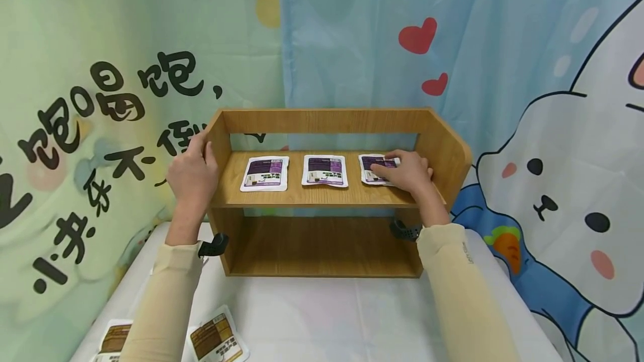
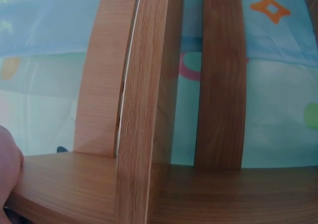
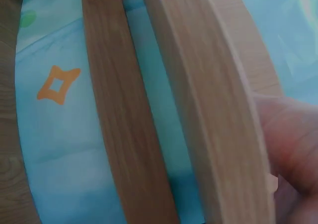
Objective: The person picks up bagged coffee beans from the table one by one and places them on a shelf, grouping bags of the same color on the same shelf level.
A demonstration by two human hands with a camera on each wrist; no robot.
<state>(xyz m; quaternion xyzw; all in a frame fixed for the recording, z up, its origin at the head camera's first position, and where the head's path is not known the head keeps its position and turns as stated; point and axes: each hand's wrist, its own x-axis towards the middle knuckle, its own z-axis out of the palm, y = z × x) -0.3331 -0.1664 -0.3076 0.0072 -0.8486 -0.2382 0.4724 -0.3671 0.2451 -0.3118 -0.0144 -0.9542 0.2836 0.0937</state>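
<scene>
A two-tier wooden shelf [image 1: 322,197] stands on the white-covered table. Three white-and-purple packets lie in a row on its upper board: a left packet [image 1: 264,174], a middle packet [image 1: 324,171] and a right packet [image 1: 372,175]. My left hand [image 1: 193,175] grips the front edge of the shelf's left side panel [image 2: 59,177]; only a bit of that hand enters the left wrist view. Over the right packet, my right hand [image 1: 410,172] holds it with thumb and index finger, covering its right part. In the right wrist view, the hand [image 3: 293,139] shows behind the board edge [image 3: 213,105].
Two brown-and-white packets lie at the table's near left: one packet [image 1: 218,337] beside my left sleeve, another packet [image 1: 113,339] partly behind it. The shelf's lower board [image 1: 322,247] sits under the upper one. Printed curtains [image 1: 352,32] hang close behind and at both sides.
</scene>
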